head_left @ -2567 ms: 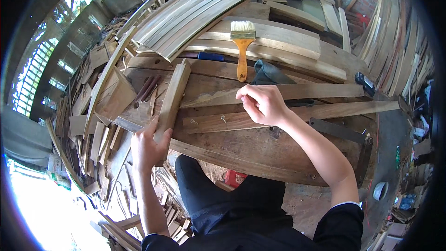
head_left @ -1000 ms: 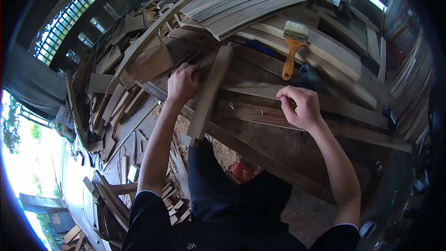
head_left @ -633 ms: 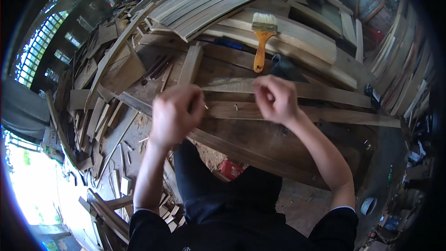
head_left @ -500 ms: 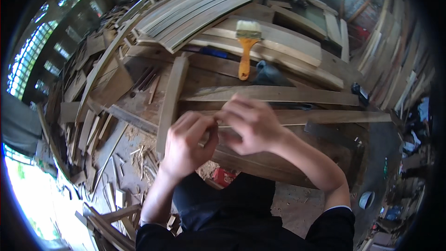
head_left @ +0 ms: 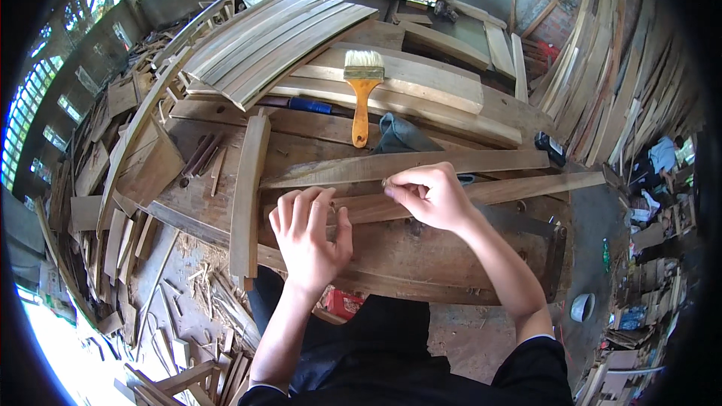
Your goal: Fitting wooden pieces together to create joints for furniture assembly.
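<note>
My left hand [head_left: 310,237] is over the near side of the workbench, its fingers bent but apart and its thumb held away; I see nothing clearly held in it. To its right, my right hand [head_left: 432,195] has thumb and forefinger pinched together. A tiny brownish bit shows at those fingertips, too small to name. Under and beside the hands lie two long wooden strips, the nearer strip [head_left: 511,189] and the farther strip [head_left: 496,160]. Left of my left hand, a wooden bar [head_left: 248,195] lies lengthwise across the bench edge.
Farther back are a paintbrush [head_left: 362,101] with an orange handle, a dark cloth [head_left: 402,135], a blue tool handle [head_left: 310,105] and thick boards [head_left: 421,79]. A hand saw [head_left: 519,222] lies at the right. A slatted panel [head_left: 278,45] sits at far left; wood scraps [head_left: 218,308] cover the floor.
My hands have moved apart: they were close together, fingertips nearly meeting. The left hand's fingers have spread, and the right has drawn off to the right, still pinched. The view has shifted somewhat.
</note>
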Action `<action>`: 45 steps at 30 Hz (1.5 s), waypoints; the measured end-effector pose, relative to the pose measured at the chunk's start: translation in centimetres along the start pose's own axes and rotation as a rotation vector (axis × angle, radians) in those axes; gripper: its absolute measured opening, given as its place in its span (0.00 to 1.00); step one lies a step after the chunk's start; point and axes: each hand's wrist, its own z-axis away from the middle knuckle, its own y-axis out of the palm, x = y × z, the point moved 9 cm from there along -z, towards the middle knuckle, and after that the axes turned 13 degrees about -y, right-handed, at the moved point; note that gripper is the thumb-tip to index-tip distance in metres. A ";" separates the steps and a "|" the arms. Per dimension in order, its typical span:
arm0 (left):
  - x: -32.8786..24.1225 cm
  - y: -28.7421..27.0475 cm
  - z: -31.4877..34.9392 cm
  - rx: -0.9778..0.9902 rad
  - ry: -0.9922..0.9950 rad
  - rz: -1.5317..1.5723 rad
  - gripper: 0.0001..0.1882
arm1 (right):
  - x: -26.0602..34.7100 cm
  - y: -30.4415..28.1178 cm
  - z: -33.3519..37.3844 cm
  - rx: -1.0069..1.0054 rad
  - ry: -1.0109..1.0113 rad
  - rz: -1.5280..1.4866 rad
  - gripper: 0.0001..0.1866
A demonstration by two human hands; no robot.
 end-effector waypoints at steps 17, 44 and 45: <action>2.2 1.6 0.4 0.048 0.012 0.112 0.04 | -1.7 1.2 2.0 -0.171 0.039 0.081 0.05; 2.5 1.1 0.5 0.020 -0.022 0.209 0.06 | -1.3 1.4 1.8 -0.189 -0.004 0.072 0.06; 2.5 1.1 0.6 0.020 -0.021 0.216 0.06 | -1.2 1.2 1.8 -0.231 -0.036 0.091 0.06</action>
